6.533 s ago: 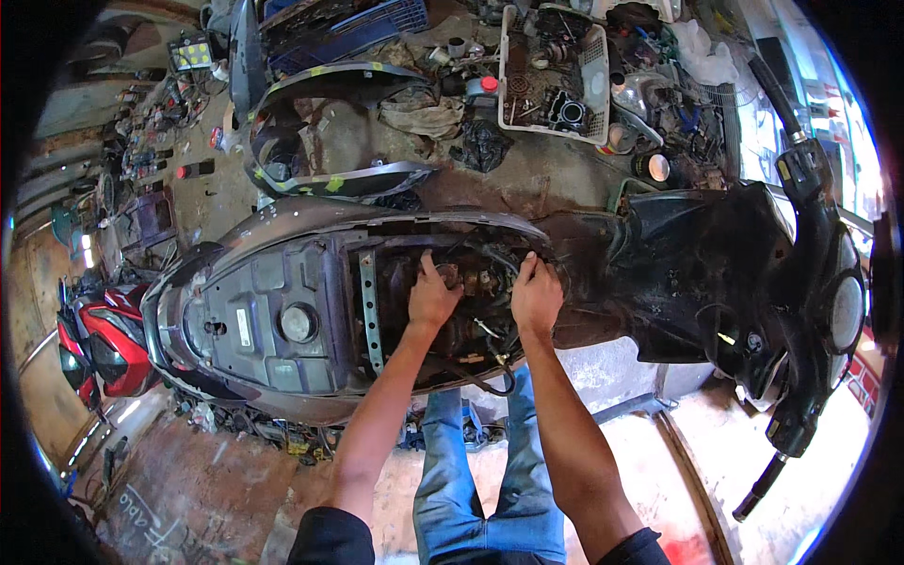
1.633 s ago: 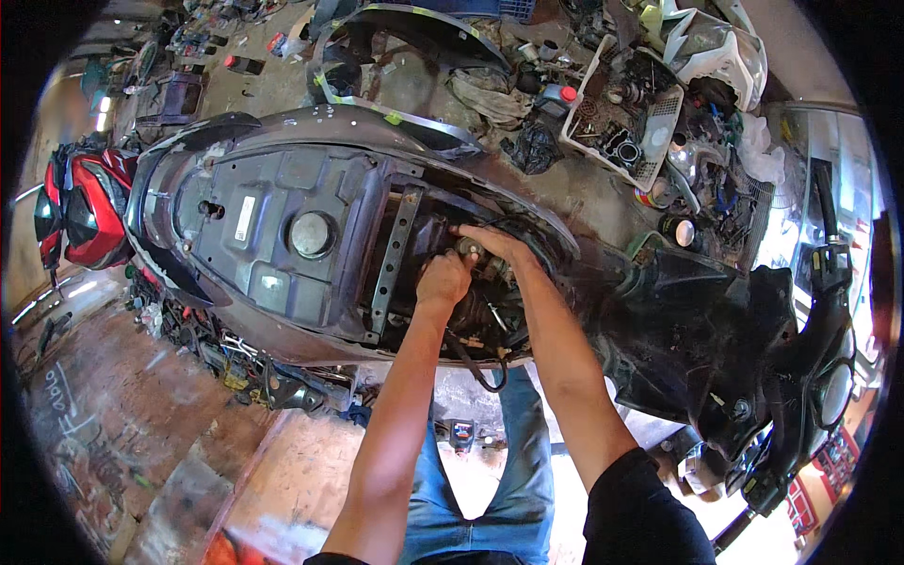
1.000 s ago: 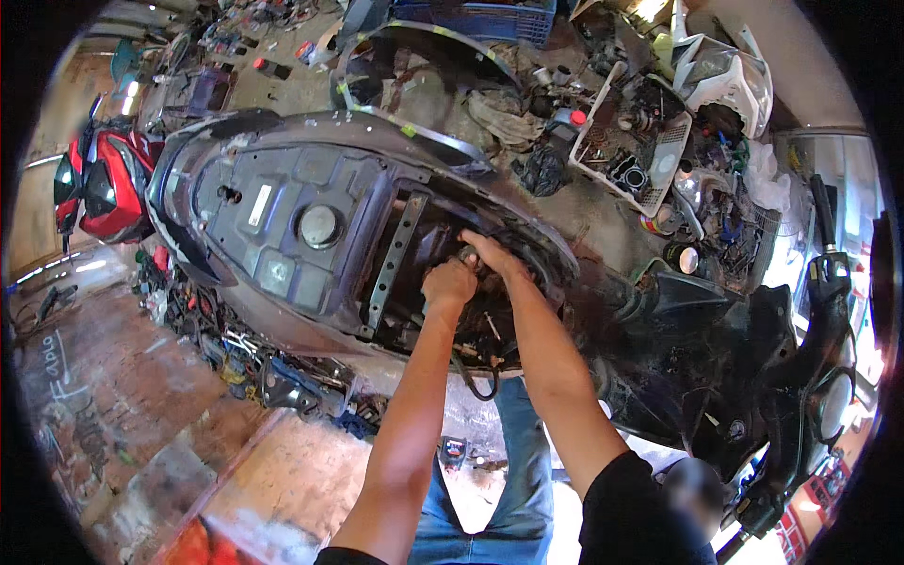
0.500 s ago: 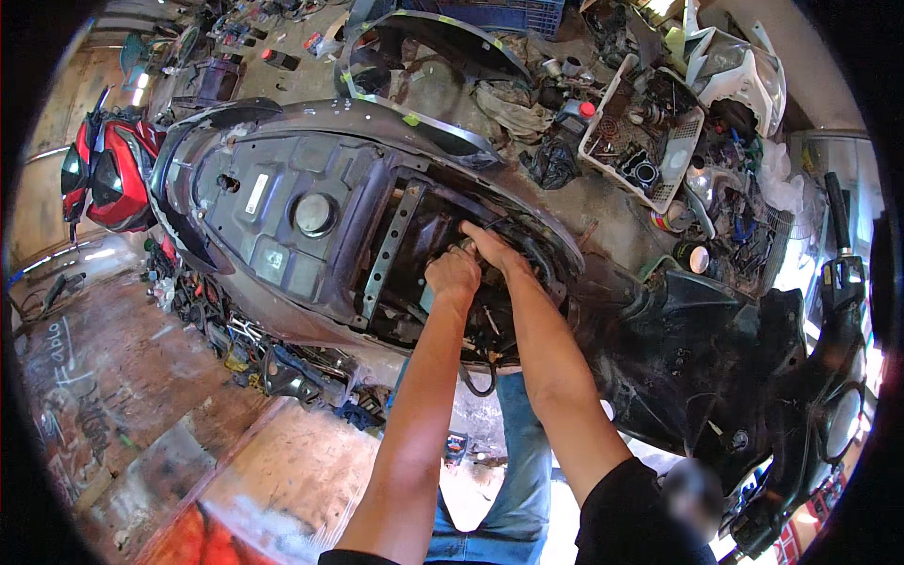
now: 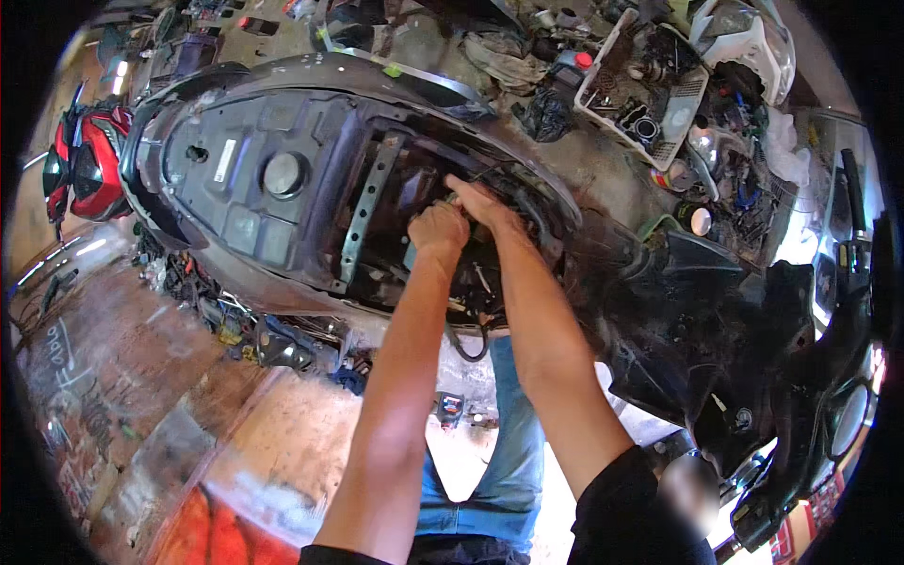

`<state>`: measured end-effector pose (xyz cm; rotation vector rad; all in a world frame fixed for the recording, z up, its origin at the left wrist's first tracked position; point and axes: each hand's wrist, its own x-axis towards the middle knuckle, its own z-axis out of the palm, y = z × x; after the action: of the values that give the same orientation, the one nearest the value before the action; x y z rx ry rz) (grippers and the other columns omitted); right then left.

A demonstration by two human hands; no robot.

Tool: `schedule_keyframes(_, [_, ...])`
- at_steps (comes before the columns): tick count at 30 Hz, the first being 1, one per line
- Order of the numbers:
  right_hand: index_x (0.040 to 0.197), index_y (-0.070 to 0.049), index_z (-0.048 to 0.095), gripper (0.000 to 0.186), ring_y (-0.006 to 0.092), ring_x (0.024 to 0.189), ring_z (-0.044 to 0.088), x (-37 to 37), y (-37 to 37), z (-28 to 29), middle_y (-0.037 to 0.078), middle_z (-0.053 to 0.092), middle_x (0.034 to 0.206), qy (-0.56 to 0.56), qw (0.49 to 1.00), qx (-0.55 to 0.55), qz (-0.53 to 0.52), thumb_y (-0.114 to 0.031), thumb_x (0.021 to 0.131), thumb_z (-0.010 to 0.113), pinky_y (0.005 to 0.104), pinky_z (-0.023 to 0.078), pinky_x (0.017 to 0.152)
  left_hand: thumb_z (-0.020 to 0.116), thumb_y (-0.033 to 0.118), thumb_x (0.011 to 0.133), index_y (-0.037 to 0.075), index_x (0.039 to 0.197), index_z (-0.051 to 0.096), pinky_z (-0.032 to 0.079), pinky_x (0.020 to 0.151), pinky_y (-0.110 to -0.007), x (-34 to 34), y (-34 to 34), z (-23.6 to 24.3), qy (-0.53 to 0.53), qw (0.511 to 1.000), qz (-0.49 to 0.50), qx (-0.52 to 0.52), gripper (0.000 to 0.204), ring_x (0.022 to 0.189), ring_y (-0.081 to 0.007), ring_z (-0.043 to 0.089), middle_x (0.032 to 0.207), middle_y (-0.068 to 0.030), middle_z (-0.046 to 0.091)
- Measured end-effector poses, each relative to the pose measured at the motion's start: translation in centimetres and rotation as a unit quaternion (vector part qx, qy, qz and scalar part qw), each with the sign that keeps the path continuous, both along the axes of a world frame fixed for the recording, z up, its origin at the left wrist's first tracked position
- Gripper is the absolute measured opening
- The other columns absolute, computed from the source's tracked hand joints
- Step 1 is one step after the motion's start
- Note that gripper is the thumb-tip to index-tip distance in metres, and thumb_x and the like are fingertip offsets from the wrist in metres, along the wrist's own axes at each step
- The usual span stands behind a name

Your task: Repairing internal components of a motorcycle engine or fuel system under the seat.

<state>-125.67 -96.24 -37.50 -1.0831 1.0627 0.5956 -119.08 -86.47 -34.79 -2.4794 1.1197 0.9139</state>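
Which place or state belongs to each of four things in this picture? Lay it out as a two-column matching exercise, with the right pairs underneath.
Things:
1. bare left hand
2. round grey metal-looking cap
3. white rectangular plastic basket
4. red-and-black motorbike

Places or states:
A. near the picture's left edge
B. holding loose metal parts
C. beside the bare right hand
D. on a dark moulded panel

Pairs: 1-C; 2-D; 3-B; 4-A

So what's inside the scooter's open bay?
The left hand and right hand, close together among dark mechanical parts; a perforated metal bar crosses its left end. Whatever lies beneath the hands is covered.
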Motion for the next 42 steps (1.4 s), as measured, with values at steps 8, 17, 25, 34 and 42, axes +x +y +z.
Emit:
schedule_keyframes(8, [0.133, -0.009, 0.062, 0.079, 0.0296, 0.139, 0.042, -0.3, 1.1, -3.3, 0.016, 0.047, 0.151, -0.045, 0.99, -0.099, -0.093, -0.071, 0.086, 0.055, 0.0449, 0.03, 0.115, 0.028, 0.041, 0.107, 0.0, 0.103, 0.066, 0.054, 0.086, -0.045, -0.7, 1.7, -1.7, -0.046, 0.998, 0.011, -0.05, 0.056, 0.091, -0.0346, 0.072, 0.096, -0.0207, 0.073])
schedule_keyframes(17, [0.149, -0.007, 0.045, 0.078, 0.0279, 0.143, 0.035, -0.7, 0.6, -9.3, 0.012, 0.04, 0.156, -0.143, 0.985, -0.027, -0.096, -0.063, 0.095, 0.049, 0.0414, 0.023, 0.119, 0.043, 0.042, 0.104, 0.0, 0.094, 0.064, 0.055, 0.077, -0.043, -1.9, 1.5, -0.3, -0.139, 0.981, 0.024, -0.13, 0.048, 0.072, -0.0315, 0.071, 0.08, -0.0144, 0.07])
schedule_keyframes(25, [0.153, -0.008, 0.04, 0.09, 0.0317, 0.15, 0.025, -0.9, 0.0, -6.2, 0.017, 0.031, 0.161, -0.061, 0.997, -0.023, -0.032, -0.075, 0.093, 0.035, 0.0462, 0.018, 0.121, 0.054, 0.039, 0.099, 0.003, 0.091, 0.065, 0.053, 0.085, -0.043, -2.1, 0.3, 0.7, -0.13, 0.978, 0.084, -0.141, 0.038, 0.077, -0.031, 0.07, 0.087, -0.0149, 0.07])
schedule_keyframes(34, [0.142, -0.006, 0.055, 0.096, 0.0347, 0.146, 0.034, 0.0, -1.3, -1.1, 0.025, 0.04, 0.154, 0.059, 0.997, -0.038, 0.032, -0.082, 0.087, 0.034, 0.0445, 0.027, 0.118, 0.058, 0.035, 0.097, 0.0, 0.091, 0.067, 0.051, 0.086, -0.048, -2.0, -0.4, 1.3, -0.099, 0.976, 0.127, -0.148, 0.037, 0.081, -0.0369, 0.07, 0.086, -0.0198, 0.071])
schedule_keyframes(42, [0.142, -0.008, 0.056, 0.097, 0.0332, 0.143, 0.04, -1.0, -0.8, -3.2, 0.021, 0.047, 0.15, 0.011, 0.998, -0.048, -0.033, -0.083, 0.082, 0.046, 0.0418, 0.029, 0.117, 0.057, 0.034, 0.097, 0.003, 0.086, 0.067, 0.051, 0.087, -0.043, -1.9, -0.5, 1.0, -0.141, 0.97, 0.088, -0.179, 0.034, 0.078, -0.0322, 0.07, 0.085, -0.0163, 0.071])
